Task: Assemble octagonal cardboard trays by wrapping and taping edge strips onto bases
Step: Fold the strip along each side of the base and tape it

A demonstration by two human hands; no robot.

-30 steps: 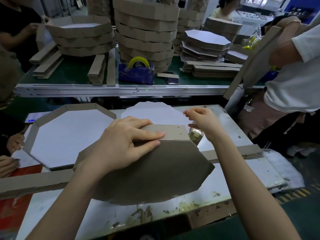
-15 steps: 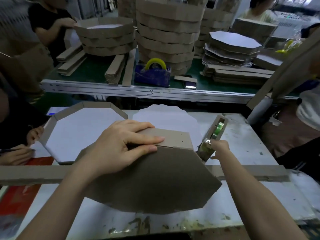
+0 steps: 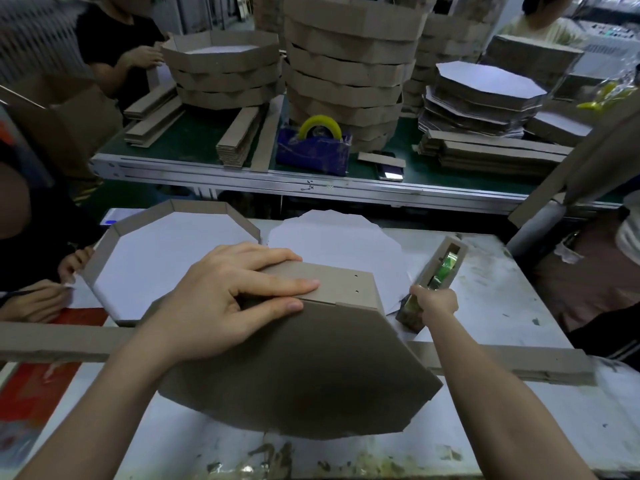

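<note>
Where writing could be read: small black marks on the silver aluminium rail [image 3: 346,194] of the far bench, too small to make out.
Base: a brown octagonal cardboard base [image 3: 311,368] is tilted up off the stained white worktable [image 3: 502,292], plain brown face toward the camera, its lower edge near the table's front.
Edge strip: a brown cardboard edge strip [image 3: 343,284] is folded along the top edges of the base; it shows two small holes and a notched seam where it meets the base.
Left hand: the left hand [image 3: 235,296] lies spread and flat, fingers stretched out across the edge strip, thumb on the base face just below, pressing the two together.
Right hand: the right hand [image 3: 434,304] is curled round the lower end of a brown hand-held tape dispenser [image 3: 443,265] with a green roll inside; the tape dispenser stands tilted just beside the right corner of the base.
Spare strip: a long flat brown cardboard strip [image 3: 519,367] lies across the worktable, passing behind the base.
Finished tray: a brown-walled octagonal tray with a white floor [image 3: 197,206] sits behind the left hand.
Loose sheet: a white octagonal sheet [image 3: 332,237] lies flat beside that tray.
Far bench: a blue tape dispenser block with a yellow roll [image 3: 317,147] stands on the green belt [image 3: 187,140], in front of tall stacks of brown trays [image 3: 346,64].
Others: another person's hands [image 3: 38,303] rest at the left edge.
</note>
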